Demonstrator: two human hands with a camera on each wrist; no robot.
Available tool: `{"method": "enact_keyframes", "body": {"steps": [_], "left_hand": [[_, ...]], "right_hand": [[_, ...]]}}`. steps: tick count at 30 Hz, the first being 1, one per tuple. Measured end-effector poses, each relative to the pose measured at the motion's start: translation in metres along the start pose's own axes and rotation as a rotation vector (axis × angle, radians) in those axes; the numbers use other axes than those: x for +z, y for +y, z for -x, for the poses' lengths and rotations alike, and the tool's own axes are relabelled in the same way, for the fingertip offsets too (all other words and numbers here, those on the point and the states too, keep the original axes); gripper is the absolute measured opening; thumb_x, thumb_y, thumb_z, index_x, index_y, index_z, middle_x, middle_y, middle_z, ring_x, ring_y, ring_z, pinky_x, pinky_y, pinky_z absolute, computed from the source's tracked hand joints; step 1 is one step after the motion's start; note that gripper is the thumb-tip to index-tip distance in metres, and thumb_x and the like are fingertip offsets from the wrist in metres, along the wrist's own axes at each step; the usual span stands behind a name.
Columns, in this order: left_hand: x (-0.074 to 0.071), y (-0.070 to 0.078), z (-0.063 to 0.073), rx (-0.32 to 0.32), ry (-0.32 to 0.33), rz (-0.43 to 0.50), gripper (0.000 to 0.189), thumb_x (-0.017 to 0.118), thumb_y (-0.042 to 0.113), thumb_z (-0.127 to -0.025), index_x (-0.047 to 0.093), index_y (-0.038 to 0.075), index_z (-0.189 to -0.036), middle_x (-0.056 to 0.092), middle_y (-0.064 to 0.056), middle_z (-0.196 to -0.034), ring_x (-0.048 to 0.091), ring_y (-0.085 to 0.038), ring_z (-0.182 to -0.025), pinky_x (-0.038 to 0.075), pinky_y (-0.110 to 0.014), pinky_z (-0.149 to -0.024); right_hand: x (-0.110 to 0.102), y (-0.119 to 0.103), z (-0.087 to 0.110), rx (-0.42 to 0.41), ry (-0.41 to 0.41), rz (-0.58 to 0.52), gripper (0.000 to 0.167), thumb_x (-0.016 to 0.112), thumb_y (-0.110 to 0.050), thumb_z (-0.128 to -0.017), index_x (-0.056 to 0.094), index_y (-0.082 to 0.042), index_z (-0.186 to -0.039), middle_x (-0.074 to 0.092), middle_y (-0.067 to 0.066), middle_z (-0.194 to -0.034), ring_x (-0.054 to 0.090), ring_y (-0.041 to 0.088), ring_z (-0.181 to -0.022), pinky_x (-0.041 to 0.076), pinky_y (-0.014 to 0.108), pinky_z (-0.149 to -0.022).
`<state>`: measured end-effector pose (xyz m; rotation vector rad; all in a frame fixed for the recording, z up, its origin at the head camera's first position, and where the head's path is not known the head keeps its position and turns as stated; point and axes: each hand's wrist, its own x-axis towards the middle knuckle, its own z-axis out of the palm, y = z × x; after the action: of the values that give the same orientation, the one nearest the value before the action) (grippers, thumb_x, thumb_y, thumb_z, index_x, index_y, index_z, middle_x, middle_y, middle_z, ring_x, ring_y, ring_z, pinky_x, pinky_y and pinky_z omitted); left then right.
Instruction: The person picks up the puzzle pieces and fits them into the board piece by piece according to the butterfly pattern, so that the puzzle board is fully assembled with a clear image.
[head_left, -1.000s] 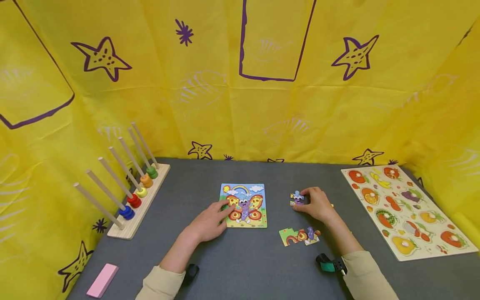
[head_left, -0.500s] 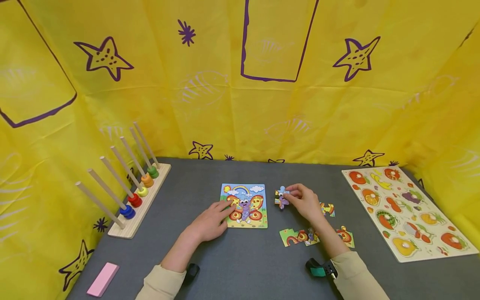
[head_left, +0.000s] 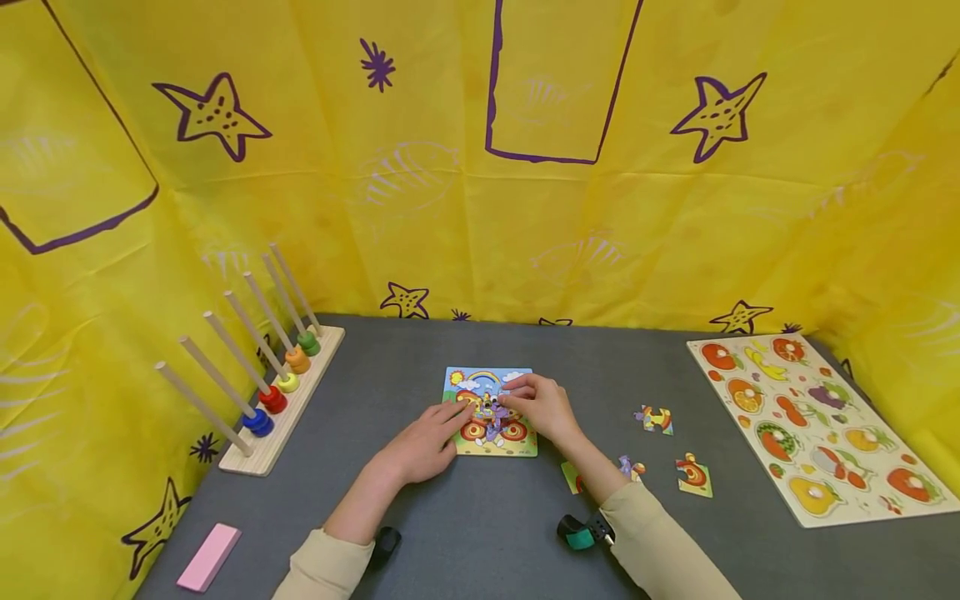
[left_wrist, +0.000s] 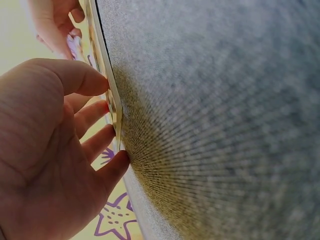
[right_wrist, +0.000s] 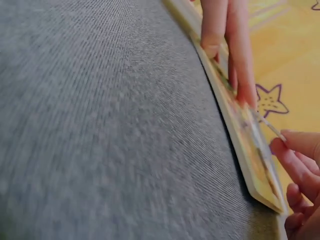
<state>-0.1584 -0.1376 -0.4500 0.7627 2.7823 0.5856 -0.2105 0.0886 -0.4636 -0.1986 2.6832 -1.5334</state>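
A square butterfly puzzle board (head_left: 517,448) lies on the dark table in the middle of the head view. My left hand (head_left: 420,442) rests on its left side with fingers extended; in the left wrist view the thumb and fingertips touch the board's edge. Over the upper middle of the board, my right hand (head_left: 546,410) pinches a jigsaw piece (head_left: 498,411) between thumb and fingers. The right wrist view shows this piece (right_wrist: 271,128) edge-on, tilted above the board. Whether it touches the picture beneath, I cannot tell.
Several loose jigsaw pieces lie right of the board, including a yellow one (head_left: 657,420) and a red-and-green one (head_left: 695,477). A fruit board (head_left: 813,417) lies far right. At left stand a peg rack (head_left: 258,454) with coloured rings and a pink block (head_left: 210,557).
My right hand has carried the jigsaw piece leftward from the table beside the board to above the butterfly picture. Loose pieces at right came into view. The left hand stays on the board.
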Motion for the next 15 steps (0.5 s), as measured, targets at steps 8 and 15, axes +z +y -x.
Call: {"method": "enact_keyframes", "body": {"steps": [8, 15], "left_hand": [[0.000, 0.000, -0.001, -0.001, -0.036, 0.000, 0.053, 0.046, 0.009, -0.098, 0.039, 0.014, -0.151, 0.032, -0.012, -0.155, 0.026, -0.036, -0.142, 0.030, -0.051, -0.110], [-0.001, -0.001, -0.002, 0.016, -0.058, -0.039, 0.052, 0.045, 0.010, -0.099, 0.040, 0.017, -0.151, 0.030, -0.012, -0.156, 0.025, -0.037, -0.143, 0.031, -0.053, -0.109]], "right_hand": [[0.012, 0.004, -0.006, -0.070, 0.028, 0.076, 0.013, 0.081, -0.023, -0.081, 0.076, -0.014, -0.089, 0.071, -0.007, -0.075, 0.063, 0.008, -0.069, 0.045, 0.028, -0.061], [0.017, 0.006, -0.010, -0.163, 0.056, 0.105, 0.011, 0.083, -0.019, -0.078, 0.077, -0.012, -0.082, 0.065, -0.008, -0.066, 0.054, 0.008, -0.062, 0.039, 0.026, -0.057]]}}
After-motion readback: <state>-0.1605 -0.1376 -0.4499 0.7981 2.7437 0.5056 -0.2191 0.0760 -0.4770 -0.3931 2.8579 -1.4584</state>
